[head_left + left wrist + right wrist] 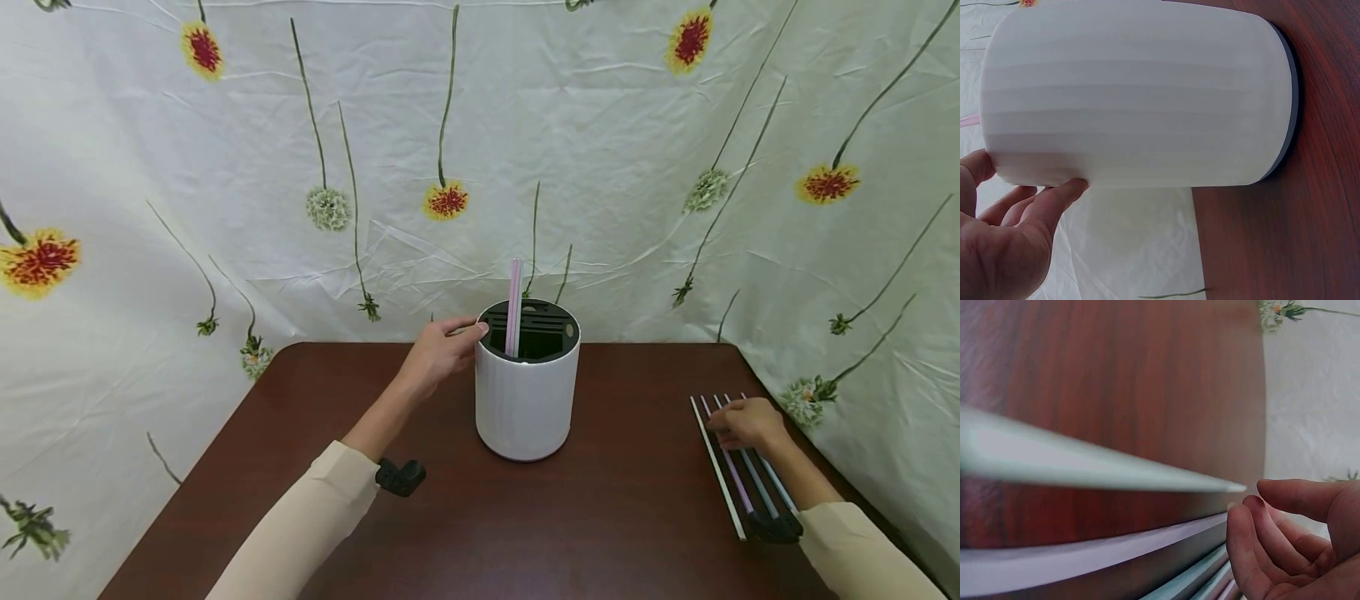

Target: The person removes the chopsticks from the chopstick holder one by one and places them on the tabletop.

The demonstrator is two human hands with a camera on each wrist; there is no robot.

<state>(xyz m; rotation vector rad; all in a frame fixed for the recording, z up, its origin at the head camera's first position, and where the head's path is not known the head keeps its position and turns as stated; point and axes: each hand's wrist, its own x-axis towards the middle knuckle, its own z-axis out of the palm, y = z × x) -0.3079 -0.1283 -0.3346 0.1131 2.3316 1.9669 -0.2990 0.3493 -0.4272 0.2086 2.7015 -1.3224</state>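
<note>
Take the white bin [525,408] as the dial's centre, with twelve pointing away from the person.

Nearest, the left sleeve [307,521] comes in from about seven o'clock, and the right sleeve [862,546] from about four.

At about four o'clock, well apart from the bin, several thin loose sticks [716,467] lie side by side near the brown table's [637,517] right edge. They are probably spread in a row so that each can be picked out singly. The right hand [750,423] is over their far ends, with its fingers partly bent. The right wrist view shows a small gap between the thumb and the nearest fingertips, with nothing seen between them. One fingertip overlaps the far end of a lilac stick [1104,559]; I cannot tell whether they touch.

The bin stands upright toward the table's far edge, within reach of both arms. At nine o'clock the left hand [438,358] holds its upper side, likely to keep it from shifting. The fingers are spread apart and bent, their tips against the wall and rim rather than clamped right around it.

More sticks [514,304], pinkish and pale, stand together in the opening of the bin's black top [536,310], probably kept upright by its edge. Beyond, at twelve, hangs a flowered cloth [615,167].
</note>
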